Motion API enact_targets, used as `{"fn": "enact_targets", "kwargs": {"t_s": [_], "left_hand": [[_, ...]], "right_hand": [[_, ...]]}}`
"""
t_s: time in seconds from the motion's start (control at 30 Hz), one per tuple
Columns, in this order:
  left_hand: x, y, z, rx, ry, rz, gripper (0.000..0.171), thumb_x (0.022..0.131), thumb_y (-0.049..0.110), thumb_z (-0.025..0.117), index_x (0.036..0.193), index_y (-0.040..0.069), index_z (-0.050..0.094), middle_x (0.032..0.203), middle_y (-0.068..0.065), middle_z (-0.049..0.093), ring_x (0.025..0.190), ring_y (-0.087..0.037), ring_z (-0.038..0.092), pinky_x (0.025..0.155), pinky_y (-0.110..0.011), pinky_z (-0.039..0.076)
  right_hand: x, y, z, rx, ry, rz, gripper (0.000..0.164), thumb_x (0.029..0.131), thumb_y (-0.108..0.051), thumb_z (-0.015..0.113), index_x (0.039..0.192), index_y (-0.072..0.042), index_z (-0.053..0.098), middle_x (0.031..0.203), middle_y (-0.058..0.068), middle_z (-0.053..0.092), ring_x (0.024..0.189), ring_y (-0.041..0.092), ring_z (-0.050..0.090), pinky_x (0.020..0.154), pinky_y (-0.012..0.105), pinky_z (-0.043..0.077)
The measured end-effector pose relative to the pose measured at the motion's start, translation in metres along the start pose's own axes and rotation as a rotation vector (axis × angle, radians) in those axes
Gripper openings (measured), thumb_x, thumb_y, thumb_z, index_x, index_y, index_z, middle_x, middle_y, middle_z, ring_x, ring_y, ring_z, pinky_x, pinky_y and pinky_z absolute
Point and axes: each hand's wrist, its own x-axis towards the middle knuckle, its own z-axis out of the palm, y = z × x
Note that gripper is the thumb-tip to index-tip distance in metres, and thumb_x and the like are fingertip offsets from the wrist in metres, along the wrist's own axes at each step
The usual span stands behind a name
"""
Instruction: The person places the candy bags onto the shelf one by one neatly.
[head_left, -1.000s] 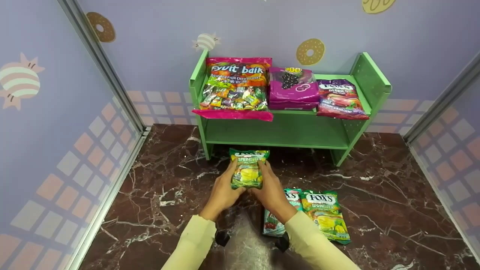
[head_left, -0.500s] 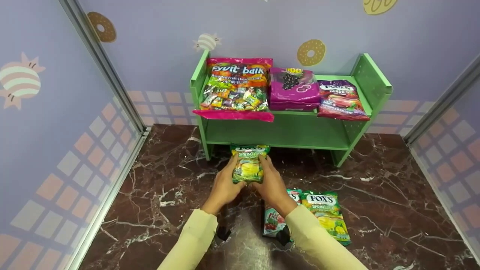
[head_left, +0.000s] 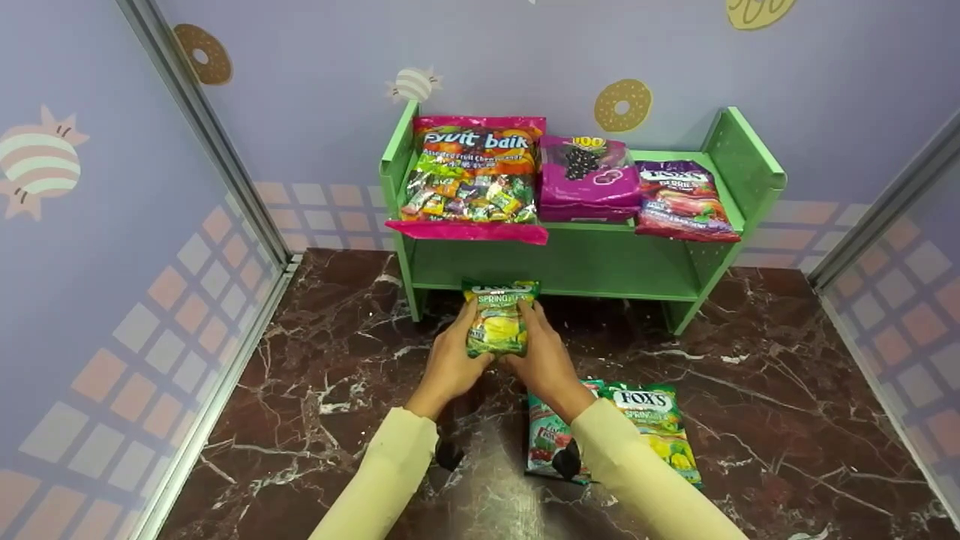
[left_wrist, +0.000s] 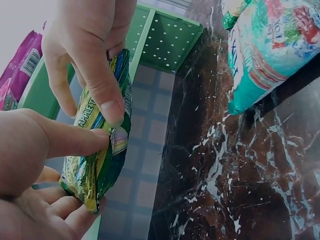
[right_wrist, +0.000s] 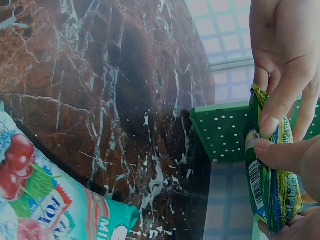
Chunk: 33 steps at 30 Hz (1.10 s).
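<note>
Both hands hold a small green and yellow bag of Fox's Spring Tea candy (head_left: 496,326) by its two sides. The left hand (head_left: 452,364) grips its left edge, and the right hand (head_left: 547,364) its right edge. In the wrist views both thumbs press the near face of this bag (left_wrist: 82,172), and fingers reach round behind it. The bag's top overlaps the front edge of the lower board of a green shelf (head_left: 559,289). Near the right forearm lie a teal Fox's candy bag (head_left: 547,442) and another Spring Tea bag (head_left: 649,420), both partly covered by the sleeve.
On the upper board sit a Fyvit Baik candy bag (head_left: 472,176), a purple grape-printed pack (head_left: 589,180) and a Fox's Berries bag (head_left: 684,199). The shelf stands on a dark red marbled surface (head_left: 300,405) against a lilac wall (head_left: 495,60), with panels at both sides.
Both hands have carried the Spring Tea bag forward, closer to the lower board. The bags on the marbled surface and on the upper board have stayed put.
</note>
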Motion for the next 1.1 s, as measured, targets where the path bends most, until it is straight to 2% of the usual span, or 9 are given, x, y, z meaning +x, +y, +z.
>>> {"fn": "enact_targets", "kwargs": {"t_s": [0.23, 0.53, 1.1], "left_hand": [[0.011, 0.005, -0.003, 0.005, -0.006, -0.038, 0.087, 0.084, 0.005, 0.073, 0.155, 0.015, 0.023, 0.160, -0.010, 0.025, 0.141, -0.034, 0.036, 0.110, -0.050, 0.039], [0.026, 0.010, -0.006, 0.027, -0.025, -0.067, 0.085, 0.086, 0.009, 0.072, 0.155, 0.019, 0.023, 0.159, -0.006, 0.028, 0.142, -0.032, 0.036, 0.113, -0.048, 0.036], [0.040, 0.010, -0.007, 0.043, -0.042, -0.103, 0.076, 0.089, 0.015, 0.070, 0.153, 0.016, 0.029, 0.154, -0.011, 0.038, 0.136, -0.035, 0.043, 0.110, -0.050, 0.038]], "right_hand": [[0.010, -0.003, -0.006, 0.001, 0.007, 0.008, 0.088, 0.084, -0.015, 0.076, 0.155, -0.016, 0.023, 0.161, 0.018, 0.015, 0.138, 0.039, 0.039, 0.104, 0.050, 0.045], [0.022, -0.002, -0.011, -0.010, -0.006, 0.007, 0.088, 0.085, -0.020, 0.075, 0.155, -0.016, 0.022, 0.161, 0.020, 0.015, 0.139, 0.040, 0.037, 0.106, 0.051, 0.043], [0.034, -0.001, -0.014, -0.063, -0.011, -0.024, 0.080, 0.087, -0.021, 0.073, 0.153, -0.012, 0.029, 0.157, 0.022, 0.025, 0.138, 0.041, 0.038, 0.107, 0.053, 0.041]]}}
